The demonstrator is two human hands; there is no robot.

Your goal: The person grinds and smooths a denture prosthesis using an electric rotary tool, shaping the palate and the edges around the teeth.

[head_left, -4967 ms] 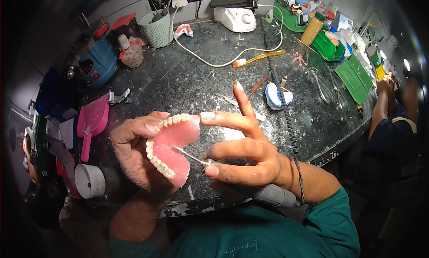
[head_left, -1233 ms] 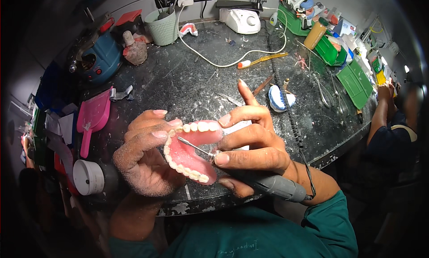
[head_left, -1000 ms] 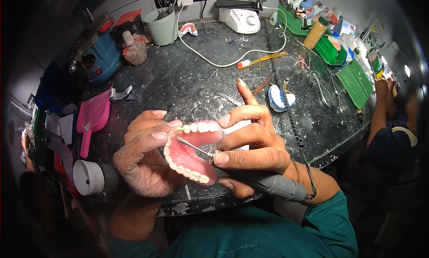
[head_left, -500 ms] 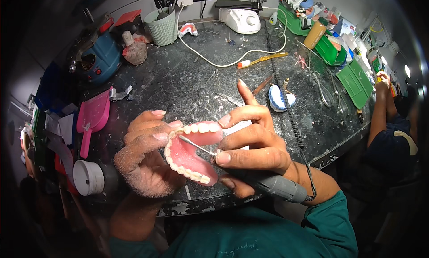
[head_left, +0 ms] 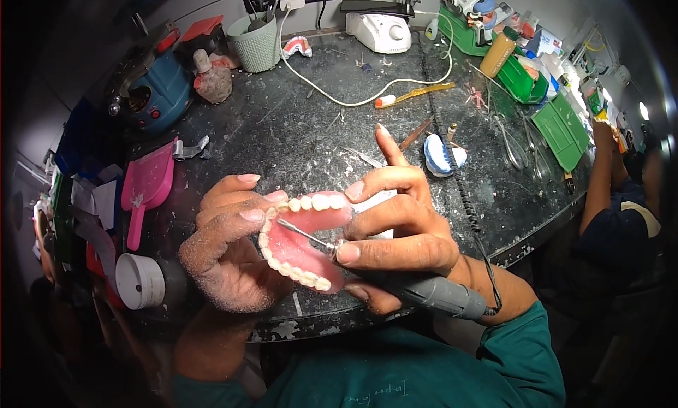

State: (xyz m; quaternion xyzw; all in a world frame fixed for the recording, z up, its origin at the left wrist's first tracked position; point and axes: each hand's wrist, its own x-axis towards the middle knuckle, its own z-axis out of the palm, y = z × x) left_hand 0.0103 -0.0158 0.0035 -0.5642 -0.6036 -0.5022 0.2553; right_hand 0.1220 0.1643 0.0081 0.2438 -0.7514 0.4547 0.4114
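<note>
Pinching the outer edge of a pink denture (head_left: 291, 250) at about 10 o'clock on its arch, the left grip (head_left: 229, 256) has its fingertips pressed against the teeth; pale dust coats its fingers and palm. Its partner, the right grip (head_left: 406, 235), is closed around a dark grey rotary handpiece (head_left: 434, 295), one finger raised toward 11 o'clock and another meeting the arch's upper end. The denture is held above the black, scuffed surface (head_left: 244, 136), cream teeth curving round its 9 o'clock side and the arch's gap facing 3 o'clock. From the handpiece a thin metal bur (head_left: 305, 233) points toward 10 o'clock, its tip at the pink plate just inside the front teeth; whether it touches cannot be told.

Taking the denture as the clock's centre, a blue-and-white dental model (head_left: 439, 157) sits at 2 o'clock and a yellow-handled brush (head_left: 424, 92) lies farther off at 1. A pink dustpan (head_left: 152, 178) lies at 10 o'clock, with a round white tub (head_left: 139, 281) between 8 and 9. Toward 11, well apart, stands a pale woven cup (head_left: 256, 49).
</note>
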